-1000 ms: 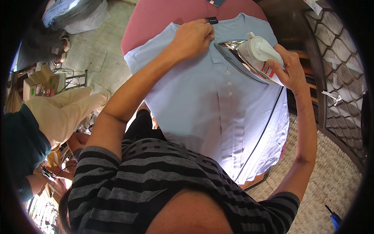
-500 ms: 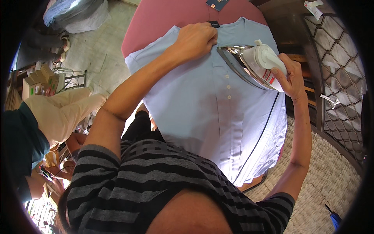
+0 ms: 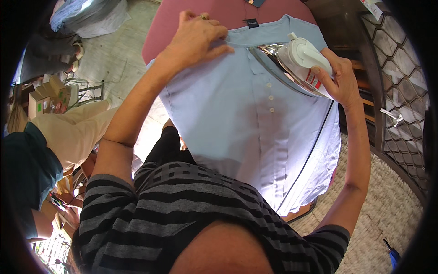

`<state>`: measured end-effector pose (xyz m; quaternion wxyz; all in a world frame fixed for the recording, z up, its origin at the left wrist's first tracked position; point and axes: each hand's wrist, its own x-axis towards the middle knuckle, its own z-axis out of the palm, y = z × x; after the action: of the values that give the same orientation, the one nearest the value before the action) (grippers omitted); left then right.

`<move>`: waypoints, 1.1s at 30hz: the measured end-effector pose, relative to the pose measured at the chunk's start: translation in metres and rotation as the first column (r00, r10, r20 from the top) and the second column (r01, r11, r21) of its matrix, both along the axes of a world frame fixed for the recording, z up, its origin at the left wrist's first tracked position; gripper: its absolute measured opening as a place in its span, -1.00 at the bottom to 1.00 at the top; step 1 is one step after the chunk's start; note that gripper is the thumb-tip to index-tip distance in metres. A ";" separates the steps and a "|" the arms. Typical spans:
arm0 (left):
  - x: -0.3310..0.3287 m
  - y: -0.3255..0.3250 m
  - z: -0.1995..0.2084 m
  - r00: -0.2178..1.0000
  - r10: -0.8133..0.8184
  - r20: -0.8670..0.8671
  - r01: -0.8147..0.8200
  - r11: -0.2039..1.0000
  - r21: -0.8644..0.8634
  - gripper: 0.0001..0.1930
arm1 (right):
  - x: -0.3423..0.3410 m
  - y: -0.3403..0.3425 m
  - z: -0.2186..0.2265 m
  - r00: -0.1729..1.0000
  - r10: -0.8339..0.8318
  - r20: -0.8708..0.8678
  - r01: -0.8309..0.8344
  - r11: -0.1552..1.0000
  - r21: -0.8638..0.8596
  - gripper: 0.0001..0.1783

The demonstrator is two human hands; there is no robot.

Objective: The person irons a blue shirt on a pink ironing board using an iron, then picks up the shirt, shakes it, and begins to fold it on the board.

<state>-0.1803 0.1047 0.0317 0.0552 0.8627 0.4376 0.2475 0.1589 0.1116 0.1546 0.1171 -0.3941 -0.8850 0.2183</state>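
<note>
A light blue buttoned shirt (image 3: 214,118) is spread over a pink ironing board (image 3: 171,27). My right hand (image 3: 342,80) is wrapped round the handle of a white steam iron (image 3: 301,59). The iron's shiny metal soleplate rests on the shirt's upper right front, its tip beside the neckline and the top of the button placket. My left hand (image 3: 198,39) lies at the shirt's left shoulder and neckline, thumb apart from the bent fingers and nothing gripped. A dark neck label (image 3: 252,23) shows at the collar. The iron's black cord (image 3: 306,157) runs down across the shirt.
A dark lattice metal gate (image 3: 397,68) stands at the right, beside a woven mat (image 3: 378,205). Another person in pale trousers (image 3: 75,132) is close on the left, near cardboard boxes (image 3: 45,96). A plastic-wrapped bundle (image 3: 91,18) lies at the far left.
My left hand has let go of the neckline and moved left and away from me, its thumb spreading. The iron has slid slightly farther up toward the neckline.
</note>
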 end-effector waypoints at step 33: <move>-0.063 -0.078 -0.009 0.842 0.511 0.173 -0.455 0.845 -0.282 -0.69 | -0.133 0.034 -0.019 0.999 0.018 -0.027 -0.014 0.990 0.139 -0.63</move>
<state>-0.2430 0.0271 0.0232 0.1430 0.6745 0.6574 0.3040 0.0264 0.1451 0.1353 0.1551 -0.3747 -0.8995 0.1626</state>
